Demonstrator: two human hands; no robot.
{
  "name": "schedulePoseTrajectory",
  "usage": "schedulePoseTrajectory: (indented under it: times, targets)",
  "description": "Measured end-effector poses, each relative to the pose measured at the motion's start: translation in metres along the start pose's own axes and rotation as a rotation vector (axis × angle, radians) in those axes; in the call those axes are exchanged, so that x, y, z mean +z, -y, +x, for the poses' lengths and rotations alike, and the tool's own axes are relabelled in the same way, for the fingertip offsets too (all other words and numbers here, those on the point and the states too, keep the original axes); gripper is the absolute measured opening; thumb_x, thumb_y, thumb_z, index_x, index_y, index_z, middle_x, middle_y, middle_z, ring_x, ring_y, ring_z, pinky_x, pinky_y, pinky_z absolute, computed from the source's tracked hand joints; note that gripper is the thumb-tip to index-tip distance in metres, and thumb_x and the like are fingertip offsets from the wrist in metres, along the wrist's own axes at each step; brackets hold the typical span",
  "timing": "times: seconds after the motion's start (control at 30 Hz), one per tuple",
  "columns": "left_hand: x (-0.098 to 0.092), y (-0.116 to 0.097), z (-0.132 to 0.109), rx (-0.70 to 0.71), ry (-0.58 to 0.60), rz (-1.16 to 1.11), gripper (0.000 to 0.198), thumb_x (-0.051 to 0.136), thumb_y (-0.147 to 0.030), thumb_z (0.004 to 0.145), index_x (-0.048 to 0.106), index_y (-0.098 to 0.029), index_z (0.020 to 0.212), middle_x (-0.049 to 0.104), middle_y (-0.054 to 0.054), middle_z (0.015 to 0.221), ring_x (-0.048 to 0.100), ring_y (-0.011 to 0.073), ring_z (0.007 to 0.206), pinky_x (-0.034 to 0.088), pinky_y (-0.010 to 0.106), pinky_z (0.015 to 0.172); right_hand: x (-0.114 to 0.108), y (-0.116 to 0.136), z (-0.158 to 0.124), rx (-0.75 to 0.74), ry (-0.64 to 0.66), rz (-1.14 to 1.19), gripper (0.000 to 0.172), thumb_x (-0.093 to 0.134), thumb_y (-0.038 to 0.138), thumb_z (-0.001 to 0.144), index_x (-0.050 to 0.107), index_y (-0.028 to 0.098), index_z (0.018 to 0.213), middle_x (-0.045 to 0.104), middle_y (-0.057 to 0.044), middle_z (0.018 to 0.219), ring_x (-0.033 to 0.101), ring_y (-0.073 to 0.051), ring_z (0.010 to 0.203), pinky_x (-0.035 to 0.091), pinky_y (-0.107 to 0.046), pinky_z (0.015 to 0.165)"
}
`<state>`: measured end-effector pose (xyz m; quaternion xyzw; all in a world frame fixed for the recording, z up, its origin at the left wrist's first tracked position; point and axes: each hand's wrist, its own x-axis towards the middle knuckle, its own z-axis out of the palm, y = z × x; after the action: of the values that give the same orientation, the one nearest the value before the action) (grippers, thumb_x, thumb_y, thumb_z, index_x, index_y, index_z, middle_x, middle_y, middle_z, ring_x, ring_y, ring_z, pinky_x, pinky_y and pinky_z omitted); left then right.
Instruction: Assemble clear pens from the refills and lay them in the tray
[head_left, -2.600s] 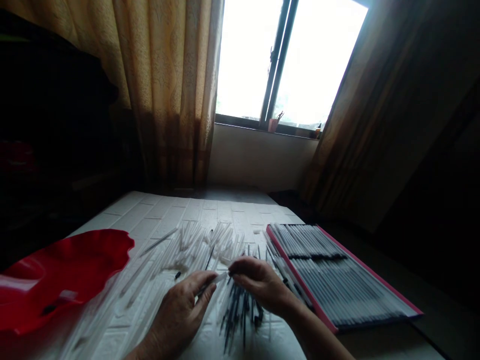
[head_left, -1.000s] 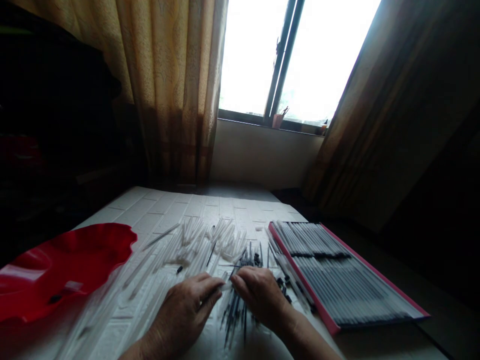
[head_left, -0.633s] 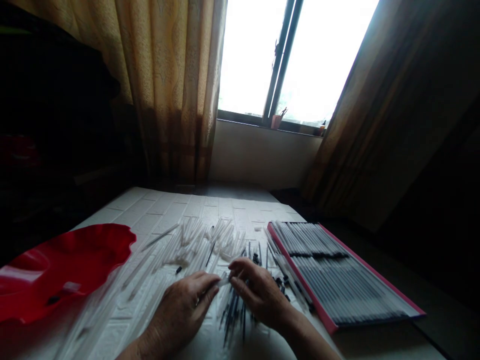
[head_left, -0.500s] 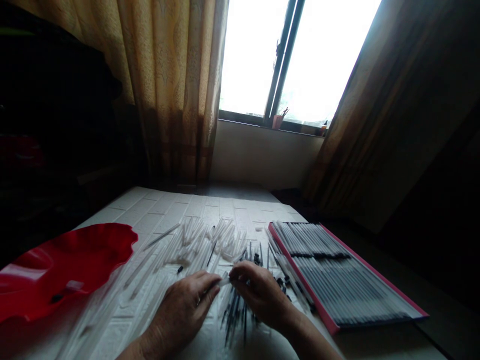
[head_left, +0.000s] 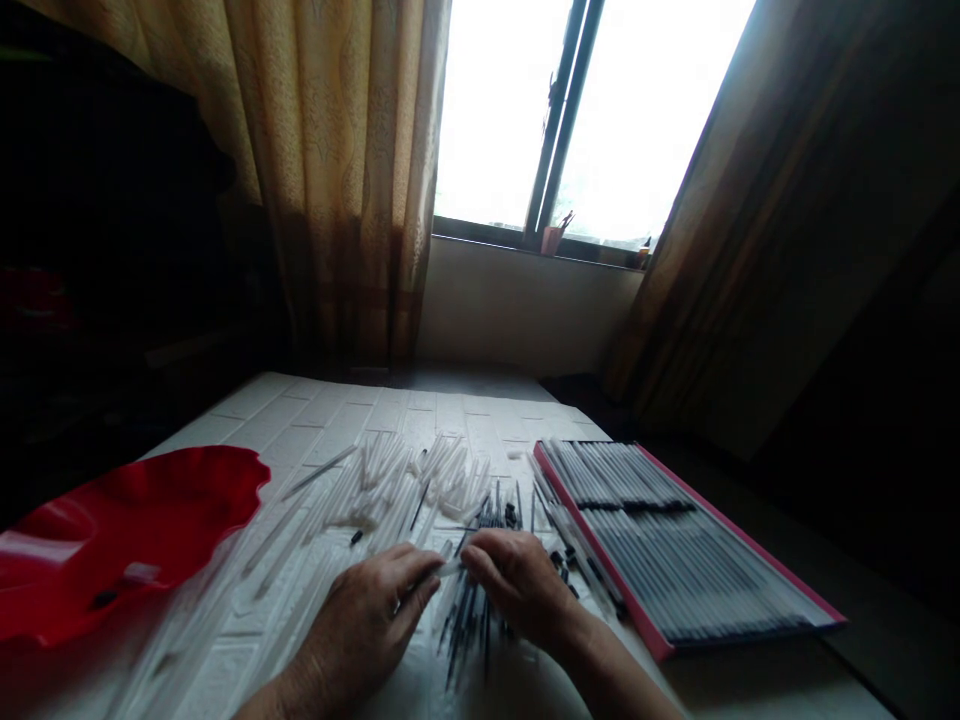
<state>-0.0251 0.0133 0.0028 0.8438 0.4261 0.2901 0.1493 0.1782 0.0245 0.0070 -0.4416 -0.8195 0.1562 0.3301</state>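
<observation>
My left hand [head_left: 367, 610] is closed, thumb and forefinger pinching a small translucent piece [head_left: 450, 568] at the lower middle. Close on its right, my right hand [head_left: 521, 580] has its fingers curled at the other end of that piece; its fingertips are partly hidden. Dark thin refills [head_left: 469, 630] lie below and between the hands, with more beyond my right hand. Clear pen tubes [head_left: 382, 480] are strewn behind and to the left. Small black caps [head_left: 566, 560] lie right of my right hand.
A red scalloped tray [head_left: 187, 500] stands at the left, a small pale piece in it. At the right, a pink-edged box [head_left: 652, 640] holds rows of pens. The white brick-patterned table [head_left: 300, 405] reaches toward the curtains and window.
The whole view has shifted slightly. My right hand's fingers have drawn a little closer together, and my left hand keeps its pinch.
</observation>
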Motion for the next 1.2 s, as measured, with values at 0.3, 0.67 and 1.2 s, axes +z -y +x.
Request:
schedulePoseTrajectory:
  times: [0.3, 0.67, 1.2]
  targets:
    - [-0.0045, -0.0002, 0.001, -0.026, 0.006, 0.006, 0.024, 0.047, -0.024, 0.092, 0.069, -0.022, 0.102, 0.074, 0.004, 0.093, 0.071, 0.0209, 0.085, 0.054, 0.028, 0.075, -0.0071, 0.0015, -0.0018, -0.048, 0.021, 0.145, 0.007, 0.052, 0.017, 0.085, 0.059, 0.018, 0.085, 0.062, -0.001, 0.075, 0.057, -0.013, 0.067, 0.042, -0.02, 0.063]
    - [-0.0005, 0.0002, -0.0002, -0.035, 0.042, 0.008, 0.026, 0.046, -0.027, 0.092, 0.069, -0.021, 0.104, 0.074, 0.006, 0.094, 0.071, 0.0224, 0.085, 0.054, 0.032, 0.076, -0.0057, 0.0014, -0.0019, -0.015, 0.04, -0.027, 0.025, 0.045, 0.028, 0.092, 0.059, 0.018, 0.074, 0.061, -0.001, 0.065, 0.057, -0.013, 0.06, 0.038, -0.022, 0.058]
    - [-0.0004, 0.0002, -0.0004, 0.01, 0.012, 0.011, 0.021, 0.05, -0.025, 0.092, 0.068, -0.024, 0.102, 0.075, 0.003, 0.092, 0.072, 0.0199, 0.084, 0.054, 0.027, 0.074, -0.0059, -0.0017, -0.0029, -0.01, 0.075, -0.026, 0.028, 0.047, 0.029, 0.092, 0.061, 0.018, 0.069, 0.063, -0.001, 0.062, 0.06, -0.014, 0.058, 0.039, -0.021, 0.056]
